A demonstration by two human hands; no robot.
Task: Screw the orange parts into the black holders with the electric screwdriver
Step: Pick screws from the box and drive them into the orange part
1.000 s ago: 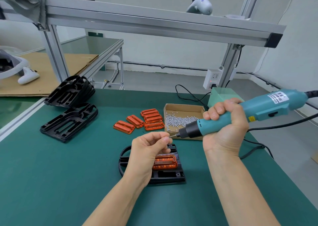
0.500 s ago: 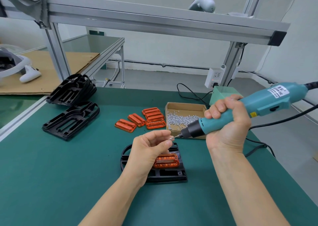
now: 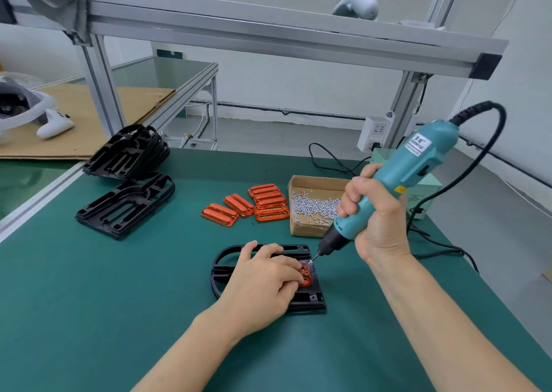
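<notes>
Pressing: left hand [image 3: 263,275] flat on orange part [image 3: 306,275] | right hand [image 3: 376,212] fisted round tilted screwdriver [image 3: 397,176]

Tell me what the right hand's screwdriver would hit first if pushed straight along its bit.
The right hand aims the electric screwdriver down-left; its bit tip is already at the orange part seated in the black holder, by the left hand fingertips. Contact looks likely, though depth is unclear.

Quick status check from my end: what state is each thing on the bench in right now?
left hand: flat, fingers pressing the orange part
right hand: gripping the electric screwdriver
electric screwdriver: tilted, bit tip down at the orange part's corner
orange part: seated in the black holder
black holder: flat on the mat
spare orange parts: loose, unmounted
screw box: open, holding screws
spare black holders: empty, stacked
</notes>
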